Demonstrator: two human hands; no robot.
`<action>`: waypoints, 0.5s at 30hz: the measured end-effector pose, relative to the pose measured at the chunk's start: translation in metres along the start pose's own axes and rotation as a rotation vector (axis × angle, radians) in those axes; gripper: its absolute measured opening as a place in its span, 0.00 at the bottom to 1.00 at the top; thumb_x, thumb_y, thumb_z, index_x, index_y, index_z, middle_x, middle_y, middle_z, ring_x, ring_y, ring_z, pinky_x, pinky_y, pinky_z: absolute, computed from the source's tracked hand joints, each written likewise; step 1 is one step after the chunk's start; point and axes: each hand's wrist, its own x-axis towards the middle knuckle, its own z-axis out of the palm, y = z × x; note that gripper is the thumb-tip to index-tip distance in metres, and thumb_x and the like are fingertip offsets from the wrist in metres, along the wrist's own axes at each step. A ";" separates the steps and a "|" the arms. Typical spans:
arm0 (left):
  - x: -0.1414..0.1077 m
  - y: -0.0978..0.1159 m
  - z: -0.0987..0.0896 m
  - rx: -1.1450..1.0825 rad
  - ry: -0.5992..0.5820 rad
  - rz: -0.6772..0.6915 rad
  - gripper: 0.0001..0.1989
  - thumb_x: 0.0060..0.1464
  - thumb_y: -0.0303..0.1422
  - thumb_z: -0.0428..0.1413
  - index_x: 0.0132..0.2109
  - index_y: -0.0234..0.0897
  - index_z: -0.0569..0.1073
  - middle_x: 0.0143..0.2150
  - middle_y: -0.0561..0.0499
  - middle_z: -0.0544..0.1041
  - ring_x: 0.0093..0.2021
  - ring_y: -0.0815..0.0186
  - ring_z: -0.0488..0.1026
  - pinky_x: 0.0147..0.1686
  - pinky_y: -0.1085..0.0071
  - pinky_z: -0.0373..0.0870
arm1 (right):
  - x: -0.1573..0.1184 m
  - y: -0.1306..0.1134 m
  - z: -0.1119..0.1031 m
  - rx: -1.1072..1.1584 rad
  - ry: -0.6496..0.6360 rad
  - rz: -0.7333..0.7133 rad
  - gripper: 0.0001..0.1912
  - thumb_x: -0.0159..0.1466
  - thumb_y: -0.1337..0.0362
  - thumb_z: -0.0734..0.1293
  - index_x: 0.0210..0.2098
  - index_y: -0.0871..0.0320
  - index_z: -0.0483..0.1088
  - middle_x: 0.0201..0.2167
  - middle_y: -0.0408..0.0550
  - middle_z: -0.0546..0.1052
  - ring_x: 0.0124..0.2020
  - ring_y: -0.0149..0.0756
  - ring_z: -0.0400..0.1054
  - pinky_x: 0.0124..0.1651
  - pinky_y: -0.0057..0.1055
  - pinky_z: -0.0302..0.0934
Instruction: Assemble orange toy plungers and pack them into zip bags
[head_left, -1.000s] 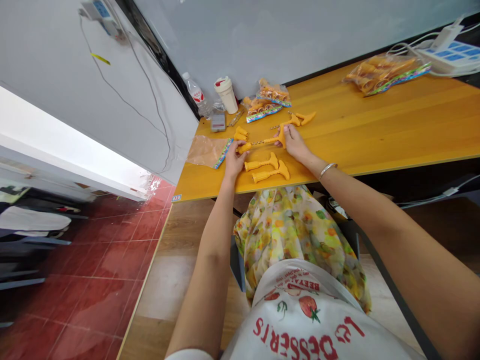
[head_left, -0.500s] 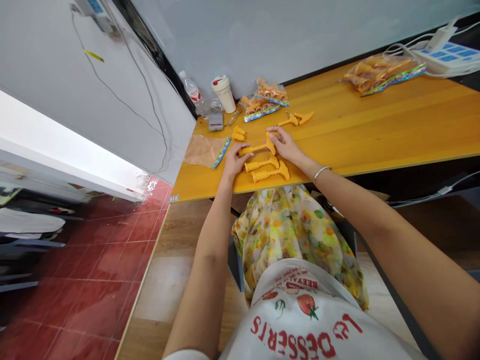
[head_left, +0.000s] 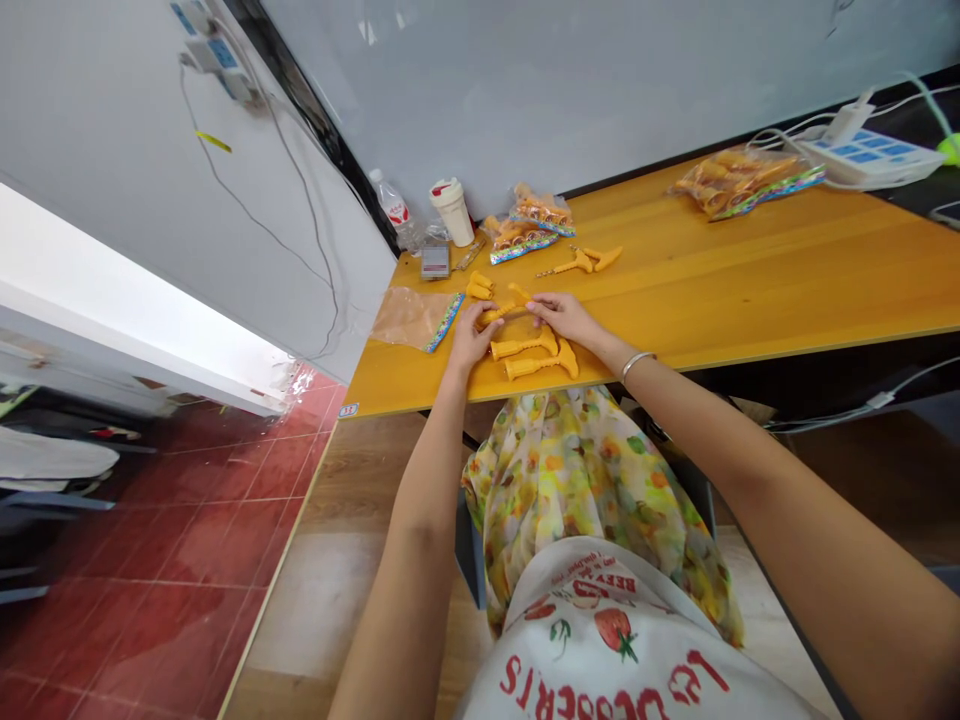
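Between my two hands is a yellow plastic toy hammer (head_left: pixel 519 296), its shaft pointing left. My left hand (head_left: pixel 469 336) is closed around the handle end. My right hand (head_left: pixel 564 316) pinches the head end, partly hiding it. Just below them on the table lie two similar yellow toy hammers (head_left: pixel 541 367), side by side with their heads to the right. Short yellow handle pieces (head_left: pixel 480 286) lie behind my left hand. Farther back are yellow hammer heads (head_left: pixel 576 262), one with a thin threaded shaft.
An opened clear bag (head_left: pixel 412 316) lies left on the wooden table (head_left: pixel 750 290). Along the back stand a bottle (head_left: pixel 396 208), a white cup (head_left: pixel 453 212), a small grey box (head_left: pixel 435 262) and filled bags (head_left: pixel 521 238). Another filled bag (head_left: pixel 739 182) and a power strip (head_left: pixel 874 155) sit right.
The hammer has turned between my hands, its head now tipped away from me. My right hand has shifted to a lower grip near the head. The view has tilted slightly.
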 end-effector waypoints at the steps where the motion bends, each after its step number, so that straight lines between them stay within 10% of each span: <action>1: 0.000 0.001 0.000 0.002 0.002 0.000 0.18 0.61 0.49 0.57 0.46 0.39 0.75 0.48 0.43 0.79 0.52 0.57 0.75 0.58 0.62 0.67 | -0.001 -0.001 -0.001 -0.062 -0.005 0.006 0.27 0.60 0.39 0.68 0.35 0.60 0.77 0.22 0.43 0.72 0.27 0.33 0.66 0.34 0.30 0.63; 5: -0.001 0.006 -0.002 0.012 -0.011 0.002 0.17 0.62 0.47 0.56 0.47 0.39 0.76 0.49 0.44 0.80 0.53 0.57 0.75 0.58 0.61 0.67 | -0.003 -0.002 -0.002 -0.207 0.020 0.057 0.33 0.67 0.38 0.58 0.27 0.61 0.75 0.18 0.44 0.68 0.25 0.34 0.63 0.33 0.31 0.59; 10: 0.000 0.005 -0.001 0.029 -0.002 -0.029 0.15 0.62 0.44 0.56 0.47 0.39 0.75 0.50 0.43 0.80 0.53 0.57 0.75 0.59 0.61 0.67 | 0.001 0.004 -0.003 -0.144 0.056 -0.112 0.23 0.68 0.56 0.62 0.60 0.57 0.70 0.31 0.44 0.74 0.32 0.35 0.67 0.43 0.33 0.64; 15: -0.001 0.004 -0.001 0.013 -0.020 -0.017 0.16 0.63 0.45 0.56 0.47 0.38 0.75 0.50 0.43 0.80 0.54 0.57 0.75 0.59 0.61 0.67 | 0.003 0.008 -0.001 -0.157 0.020 -0.137 0.19 0.61 0.55 0.68 0.47 0.60 0.76 0.32 0.45 0.73 0.34 0.36 0.64 0.42 0.33 0.61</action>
